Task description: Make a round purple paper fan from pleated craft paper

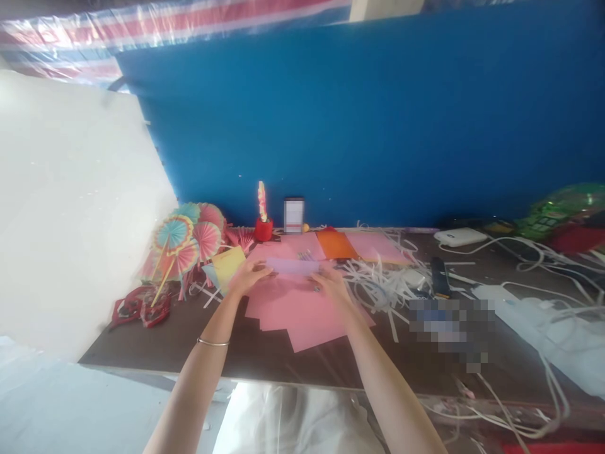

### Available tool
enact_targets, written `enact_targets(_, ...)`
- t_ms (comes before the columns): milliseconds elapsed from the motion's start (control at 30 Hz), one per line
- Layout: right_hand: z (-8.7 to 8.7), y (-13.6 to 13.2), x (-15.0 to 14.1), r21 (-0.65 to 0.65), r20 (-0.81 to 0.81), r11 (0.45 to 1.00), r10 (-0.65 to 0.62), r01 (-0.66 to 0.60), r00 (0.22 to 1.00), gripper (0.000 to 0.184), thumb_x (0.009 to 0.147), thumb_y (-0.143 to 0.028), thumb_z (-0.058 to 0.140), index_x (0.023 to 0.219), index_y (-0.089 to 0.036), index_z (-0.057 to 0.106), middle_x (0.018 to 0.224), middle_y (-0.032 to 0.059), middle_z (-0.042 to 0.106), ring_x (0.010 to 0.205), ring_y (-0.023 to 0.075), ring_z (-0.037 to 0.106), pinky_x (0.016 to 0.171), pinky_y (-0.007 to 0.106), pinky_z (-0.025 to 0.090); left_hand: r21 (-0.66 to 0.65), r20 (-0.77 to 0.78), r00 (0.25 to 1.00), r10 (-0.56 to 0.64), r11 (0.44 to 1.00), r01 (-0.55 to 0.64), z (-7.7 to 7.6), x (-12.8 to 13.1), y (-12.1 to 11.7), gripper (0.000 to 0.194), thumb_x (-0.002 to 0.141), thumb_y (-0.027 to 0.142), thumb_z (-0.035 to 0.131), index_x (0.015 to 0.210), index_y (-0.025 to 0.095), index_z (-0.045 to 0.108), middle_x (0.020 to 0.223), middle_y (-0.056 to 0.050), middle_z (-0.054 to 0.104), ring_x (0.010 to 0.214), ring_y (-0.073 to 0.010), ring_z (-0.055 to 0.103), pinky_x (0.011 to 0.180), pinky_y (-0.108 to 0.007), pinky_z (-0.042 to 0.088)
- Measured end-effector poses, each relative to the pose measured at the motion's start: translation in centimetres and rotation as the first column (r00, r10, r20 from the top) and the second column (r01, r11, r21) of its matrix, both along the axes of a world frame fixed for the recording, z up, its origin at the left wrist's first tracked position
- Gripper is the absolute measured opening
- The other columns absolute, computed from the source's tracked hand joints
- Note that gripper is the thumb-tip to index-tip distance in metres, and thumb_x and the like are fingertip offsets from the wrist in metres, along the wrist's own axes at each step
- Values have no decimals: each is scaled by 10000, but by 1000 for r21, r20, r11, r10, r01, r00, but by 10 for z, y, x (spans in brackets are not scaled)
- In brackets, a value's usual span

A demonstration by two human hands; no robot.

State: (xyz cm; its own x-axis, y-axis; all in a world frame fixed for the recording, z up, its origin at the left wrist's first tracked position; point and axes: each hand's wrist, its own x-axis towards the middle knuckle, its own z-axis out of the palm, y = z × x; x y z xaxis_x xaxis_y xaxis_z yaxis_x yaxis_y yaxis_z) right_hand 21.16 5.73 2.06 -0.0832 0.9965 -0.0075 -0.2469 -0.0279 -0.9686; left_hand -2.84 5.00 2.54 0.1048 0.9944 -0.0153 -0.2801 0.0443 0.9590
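Note:
A narrow lilac strip of paper [293,267] stretches between my two hands above overlapping pink sheets of paper [297,315]. My left hand [249,277] grips its left end with thumb and fingers. At the opposite end, my right hand [331,282] has closed on the paper, slightly blurred. Whether the strip is folded cannot be made out. Beside my left hand lies a yellow sheet [227,267]. White paper strips [385,287] are heaped to the right of my right hand.
Pleated paper fans [182,243] cluster on the left, behind red-handled scissors [140,307]. A red holder [263,230] and a phone [293,215] stand by the blue panel [354,126]. Orange paper [336,244] lies at the back. Cables and a white power bank [459,237] occupy the right.

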Motion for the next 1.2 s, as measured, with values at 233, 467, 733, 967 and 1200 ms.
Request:
enact_targets(233,1,-2,1,-50,-24,998,24,-25,999,235,581,-261,749,749,-177,608,702,38,686,675,237,680,691,334,558,-10,-24,998,-57,998,57,-10,-8,8,264,634,237,735,808,87,605,781,-75,675,811,-247,673,873,-422,497)
enact_targets(467,11,-10,1,-28,29,999,27,-27,999,199,623,-271,722,774,-171,640,724,50,692,698,229,678,674,302,543,-33,-8,1000,-21,999,21,-10,-10,9,240,616,211,741,782,84,623,794,-94,675,807,-273,673,844,-424,508)
enact_targets(733,6,-7,-4,-21,-13,999,-41,41,999,150,604,-261,684,723,-169,677,628,37,677,638,226,670,599,304,526,-69,73,994,84,995,-79,-4,0,7,97,626,113,672,708,77,638,712,-110,684,763,-290,677,828,-445,514)
enact_targets(967,-3,-4,-5,-16,-17,1000,-13,13,1000,179,599,-275,700,751,-186,667,700,31,689,658,211,671,618,293,525,-60,122,987,108,993,-102,-3,6,3,102,639,139,657,714,107,596,619,-29,647,716,-240,683,826,-419,514)
enact_targets(1200,-4,-5,-3,-11,39,1000,5,-5,999,246,622,-290,720,848,-202,679,863,41,698,771,212,665,684,296,527,-46,-3,1000,-6,999,6,-1,2,2,211,628,232,727,731,109,590,719,-39,652,767,-203,670,818,-348,512)
